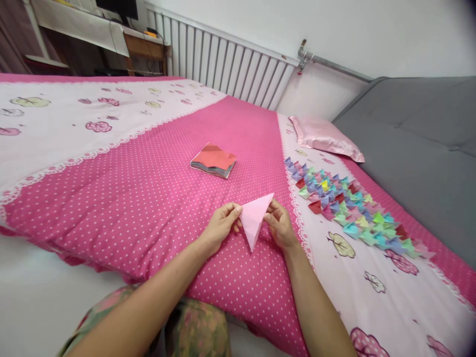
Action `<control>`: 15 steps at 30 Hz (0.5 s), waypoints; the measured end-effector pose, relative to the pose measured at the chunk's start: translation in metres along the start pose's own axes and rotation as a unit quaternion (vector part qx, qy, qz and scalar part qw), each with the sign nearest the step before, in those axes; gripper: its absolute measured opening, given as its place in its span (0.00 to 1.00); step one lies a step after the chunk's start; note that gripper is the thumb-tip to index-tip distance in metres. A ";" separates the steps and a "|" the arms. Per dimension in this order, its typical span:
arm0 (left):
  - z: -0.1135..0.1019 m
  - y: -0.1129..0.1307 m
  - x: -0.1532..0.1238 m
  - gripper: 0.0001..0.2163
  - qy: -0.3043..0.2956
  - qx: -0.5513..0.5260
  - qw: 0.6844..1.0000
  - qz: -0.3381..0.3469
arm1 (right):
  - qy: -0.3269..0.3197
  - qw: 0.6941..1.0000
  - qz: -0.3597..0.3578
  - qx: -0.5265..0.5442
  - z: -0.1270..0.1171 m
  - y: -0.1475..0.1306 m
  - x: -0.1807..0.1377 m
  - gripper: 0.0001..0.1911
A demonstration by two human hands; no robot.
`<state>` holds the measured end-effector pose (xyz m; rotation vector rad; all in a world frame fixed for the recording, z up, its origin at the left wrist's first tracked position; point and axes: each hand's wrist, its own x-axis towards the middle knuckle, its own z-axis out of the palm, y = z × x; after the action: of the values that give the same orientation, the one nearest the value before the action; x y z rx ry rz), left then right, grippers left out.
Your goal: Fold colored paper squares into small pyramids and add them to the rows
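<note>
Pink dotted cotton covers the bed [148, 198] under my hands, with a white panel of printed trees and a lace-like edge on either side. My left hand [219, 229] pinches the left corner of a pale pink paper [254, 219], folded to a crisp triangle whose long point hangs down toward me; my right hand [279, 226] pinches the right corner, fingers closed on the sheet. I hold the paper just above the cover, between the two hands. Beyond them, well apart, lies one square stack [213, 161] of paper sheets, a red one on top, its edges showing several colours. To the right of my right hand a band of small folded pieces [345, 208] runs in rows across the white panel, blue, green, pink, red and yellow; they are too many and too small for me to count. Farther off on that side rests one glossy pink pillow [325, 138], and a ribbed white radiator [223, 64] stands behind the bed.
</note>
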<state>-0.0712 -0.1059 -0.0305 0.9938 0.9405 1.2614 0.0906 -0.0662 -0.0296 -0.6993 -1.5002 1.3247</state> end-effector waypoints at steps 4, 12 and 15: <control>-0.001 0.000 0.000 0.14 0.000 0.000 1.000 -0.002 | 0.015 1.000 -0.002 -0.018 -0.001 0.002 0.000 0.20; -0.001 -0.001 0.001 0.15 0.003 -0.008 1.000 -0.002 | 0.027 0.999 0.006 -0.037 -0.002 0.003 -0.001 0.17; -0.001 -0.001 0.000 0.15 0.005 -0.004 1.000 0.001 | 0.032 0.999 0.001 -0.020 -0.002 0.003 -0.001 0.15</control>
<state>-0.0720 -0.1055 -0.0313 0.9838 0.9411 1.2723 0.0923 -0.0655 -0.0329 -0.7625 -1.4783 1.2659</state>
